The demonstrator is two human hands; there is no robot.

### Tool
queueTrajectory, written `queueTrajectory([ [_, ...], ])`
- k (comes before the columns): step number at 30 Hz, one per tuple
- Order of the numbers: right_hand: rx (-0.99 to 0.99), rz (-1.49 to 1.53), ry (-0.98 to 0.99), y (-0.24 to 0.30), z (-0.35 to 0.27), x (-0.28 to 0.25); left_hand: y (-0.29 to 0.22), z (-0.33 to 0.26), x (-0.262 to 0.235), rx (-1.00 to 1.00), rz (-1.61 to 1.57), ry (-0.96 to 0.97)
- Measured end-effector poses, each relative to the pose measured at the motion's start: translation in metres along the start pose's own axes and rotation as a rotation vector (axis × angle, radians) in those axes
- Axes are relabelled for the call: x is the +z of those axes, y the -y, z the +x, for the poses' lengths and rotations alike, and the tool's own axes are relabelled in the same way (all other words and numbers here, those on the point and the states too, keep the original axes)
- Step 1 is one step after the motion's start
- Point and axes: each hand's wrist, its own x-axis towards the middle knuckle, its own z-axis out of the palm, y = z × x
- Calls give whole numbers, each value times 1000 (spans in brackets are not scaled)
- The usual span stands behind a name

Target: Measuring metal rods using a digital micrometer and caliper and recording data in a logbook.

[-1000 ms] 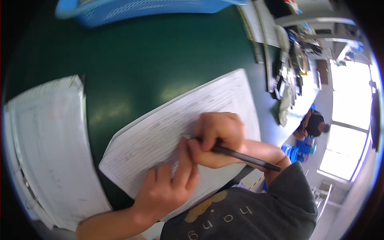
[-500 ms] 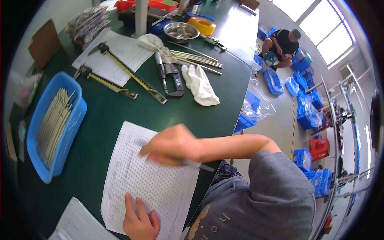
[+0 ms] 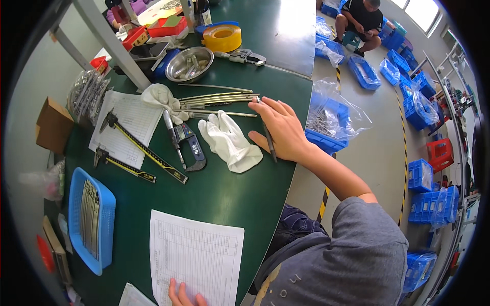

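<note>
My left hand (image 3: 185,297) lies with fingers apart on a printed form sheet (image 3: 204,250) at the lower edge, partly cut off. My right hand (image 3: 284,131) reaches forward over the table's right side. A dark pen (image 3: 269,140) is held among its fingers, pointing back toward me. Its fingertips are at the right ends of several thin metal rods (image 3: 219,97); whether they grip one cannot be made out. Just left of this hand is a white glove (image 3: 229,143). A digital micrometer (image 3: 191,148) lies beside the glove, and another crumpled white glove (image 3: 159,97) is by the rods' left ends.
Two calipers (image 3: 148,153) lie partly on another form (image 3: 122,127). A blue basket (image 3: 107,224) of rods stands at left. Behind are a metal bowl (image 3: 176,64) and yellow tape (image 3: 222,38). Blue crates (image 3: 326,140) line the floor at right, where a person (image 3: 360,23) sits.
My right hand has stopped writing on the form and moved forward to the rods, keeping the pen. The view has shifted forward; my left hand stays on the sheet.
</note>
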Motion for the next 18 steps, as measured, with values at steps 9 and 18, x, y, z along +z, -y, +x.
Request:
queueTrajectory([
  [9,40,74,-41,-9,2,2,-5,0,-4,-17,-24,22],
  [18,83,25,-72,-23,8,0,-10,11,0,27,-48,-30],
])
